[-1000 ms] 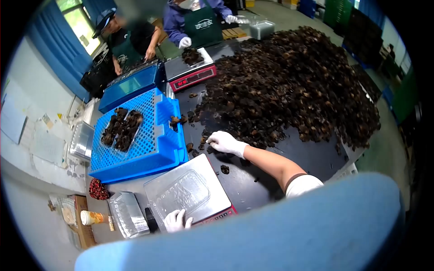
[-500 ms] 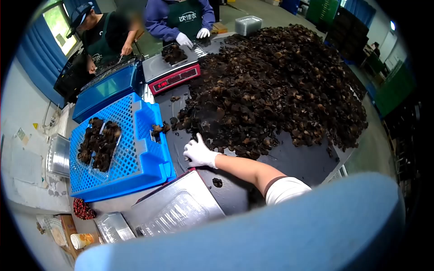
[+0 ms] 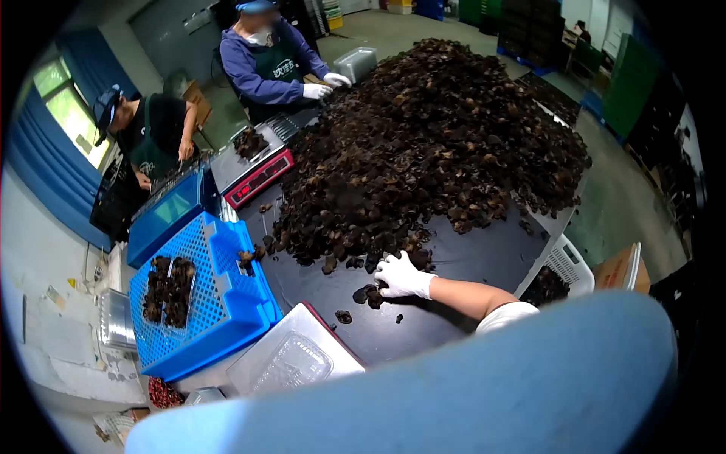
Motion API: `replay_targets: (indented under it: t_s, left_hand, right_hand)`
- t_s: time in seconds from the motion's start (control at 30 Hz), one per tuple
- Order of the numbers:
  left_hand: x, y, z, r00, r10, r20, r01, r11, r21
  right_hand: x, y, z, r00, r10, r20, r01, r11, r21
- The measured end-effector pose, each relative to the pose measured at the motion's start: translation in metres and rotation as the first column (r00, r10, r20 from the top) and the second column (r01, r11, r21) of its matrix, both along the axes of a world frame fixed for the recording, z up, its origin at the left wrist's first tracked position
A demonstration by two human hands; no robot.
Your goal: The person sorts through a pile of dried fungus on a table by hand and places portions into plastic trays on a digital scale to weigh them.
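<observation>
My right hand (image 3: 403,277), in a white glove, rests at the front edge of a large heap of dark brown fungus (image 3: 423,151). Its fingers are bent over a few dark pieces (image 3: 369,296) on the black tabletop; whether they grip any is unclear. A clear plastic tray (image 3: 299,362) lies on the steel scale (image 3: 321,340) in front of me. To the left, a filled clear tray (image 3: 170,291) sits on the upturned blue crate (image 3: 204,303). My left hand is out of view.
Two people in green aprons, a person in purple sleeves (image 3: 265,76) and a person in black (image 3: 147,132), stand beyond a red scale (image 3: 259,176) and a blue machine (image 3: 170,216). A white basket (image 3: 567,265) stands at right. A blurred blue shape covers the bottom.
My right hand has moved right along the heap's edge, and its fingers are now over loose pieces. My left hand, earlier on the scale, has gone from view. The camera view has shifted.
</observation>
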State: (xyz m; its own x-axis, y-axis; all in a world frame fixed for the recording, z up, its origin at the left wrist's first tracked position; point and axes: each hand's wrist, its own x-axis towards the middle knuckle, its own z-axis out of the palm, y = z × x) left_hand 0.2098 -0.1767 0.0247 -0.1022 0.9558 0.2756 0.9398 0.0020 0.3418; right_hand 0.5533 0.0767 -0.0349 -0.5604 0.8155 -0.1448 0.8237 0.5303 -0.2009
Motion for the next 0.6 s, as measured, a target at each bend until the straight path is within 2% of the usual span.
replay_targets:
  t_s: [0.07,0.1,0.13,0.2,0.27,0.33,0.37,0.4,0.47,0.5,0.53,0.6]
  left_hand:
    - [0.002,0.0,0.0,1.0,-0.018,0.002,0.018,1.0,0.014]
    - [0.003,0.002,0.001,1.0,-0.031,0.003,0.031,0.999,0.024]
    - [0.006,0.004,0.003,0.999,-0.049,0.009,0.049,0.998,0.036]
    - [0.013,0.009,0.008,0.995,-0.096,0.032,0.094,0.993,0.065]
    - [0.025,0.014,0.018,0.98,-0.176,0.088,0.166,0.98,0.111]
    - [0.042,0.021,0.029,0.938,-0.299,0.175,0.273,0.949,0.158]
    - [0.053,0.024,0.034,0.907,-0.361,0.217,0.327,0.928,0.178]
    - [0.066,0.029,0.038,0.864,-0.42,0.277,0.38,0.905,0.189]
    - [0.099,0.041,0.041,0.768,-0.494,0.408,0.457,0.869,0.191]
    - [0.118,0.045,0.041,0.733,-0.495,0.466,0.472,0.864,0.175]
    - [0.142,0.05,0.049,0.718,-0.402,0.568,0.439,0.895,0.08]
    - [0.164,0.066,0.021,0.694,-0.256,0.673,0.374,0.927,-0.034]
  right_hand:
    - [0.017,-0.013,0.014,1.0,0.003,-0.028,-0.007,0.993,-0.119]
    - [0.026,-0.017,0.032,0.99,-0.029,-0.137,-0.003,0.973,-0.231]
    - [0.035,-0.018,0.049,0.958,-0.083,-0.274,0.009,0.966,-0.26]
    - [0.05,-0.007,0.063,0.905,-0.194,-0.377,0.152,0.979,-0.138]
    - [0.069,0.039,0.041,0.834,-0.305,-0.459,0.241,0.951,-0.195]
    - [0.07,0.069,0.009,0.802,-0.482,-0.353,0.492,0.868,-0.067]
    - [0.063,0.08,-0.006,0.782,-0.569,-0.252,0.572,0.817,-0.072]
    - [0.055,0.081,-0.014,0.773,-0.58,-0.256,0.573,0.812,-0.109]
    - [0.027,0.064,-0.001,0.834,-0.535,-0.137,0.538,0.843,-0.017]
    - [0.018,0.06,-0.008,0.864,-0.478,-0.157,0.478,0.877,-0.041]
    - [0.013,0.046,-0.002,0.891,-0.405,-0.205,0.4,0.914,-0.067]
    - [0.012,0.023,-0.001,0.969,-0.215,-0.122,0.212,0.977,-0.036]
